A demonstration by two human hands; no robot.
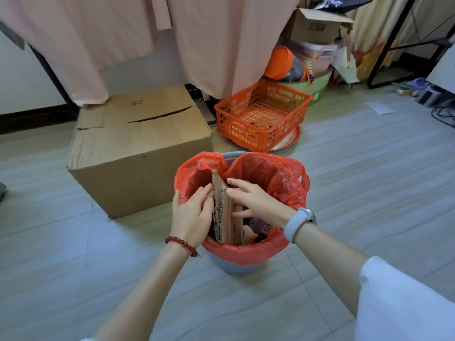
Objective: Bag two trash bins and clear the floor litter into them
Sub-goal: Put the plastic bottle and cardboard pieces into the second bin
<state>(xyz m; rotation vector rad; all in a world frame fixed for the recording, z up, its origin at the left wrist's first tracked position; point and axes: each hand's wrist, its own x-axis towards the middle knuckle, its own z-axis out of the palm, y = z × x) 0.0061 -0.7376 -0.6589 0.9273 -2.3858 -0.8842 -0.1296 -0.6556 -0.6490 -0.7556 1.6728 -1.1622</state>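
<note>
A grey-blue trash bin (236, 267) stands on the floor in front of me, lined with a red plastic bag (270, 173) folded over its rim. Flat pieces of brown cardboard (221, 210) stand upright inside the bag, with darker litter beside them. My left hand (190, 212) presses against the cardboard's left face. My right hand (256, 200) reaches over the rim and touches the cardboard's right side, fingers spread. Both hands are inside the bag's mouth. Only one bin is in view.
A large closed cardboard box (138, 148) sits just left behind the bin. An orange plastic basket (261, 114) stands behind it on a round tray, with a green tub, boxes and clutter further back. Pink cloth hangs above. A paper scrap (380, 107) lies on the floor at right.
</note>
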